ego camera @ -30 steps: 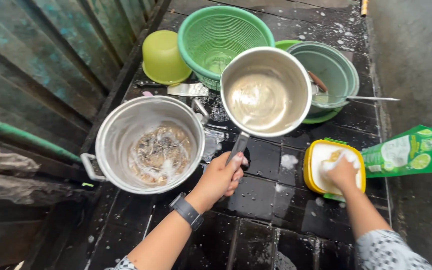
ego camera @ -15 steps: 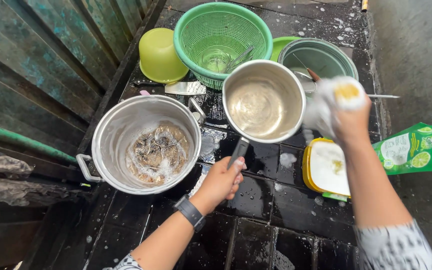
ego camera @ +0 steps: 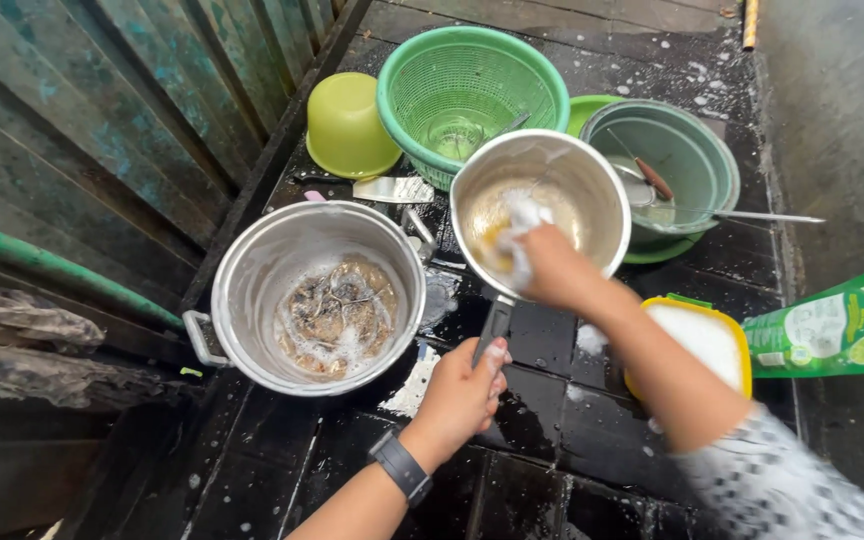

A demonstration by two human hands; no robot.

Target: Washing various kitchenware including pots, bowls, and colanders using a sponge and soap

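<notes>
My left hand (ego camera: 464, 392) grips the dark handle of a steel saucepan (ego camera: 592, 175), held over the wet black tiles. My right hand (ego camera: 550, 265) reaches inside the saucepan and presses a soapy yellow sponge (ego camera: 519, 232) against its inner wall. To the left stands a large steel pot (ego camera: 252, 260) with soapy water and metal utensils at its bottom. A yellow tub of white dish soap (ego camera: 707, 335) sits to the right, partly behind my right forearm.
At the back stand a green colander (ego camera: 422, 80), an upturned yellow-green cup (ego camera: 347, 125) and a grey-green bowl (ego camera: 692, 150) with a spoon. A knife blade (ego camera: 392, 188) lies by the cup. A green soap pouch (ego camera: 837, 325) lies at right. Wooden wall at left.
My right hand lifted the sponge out of the soap tub, swung left and is now inside the saucepan. The left hand kept its hold on the handle.
</notes>
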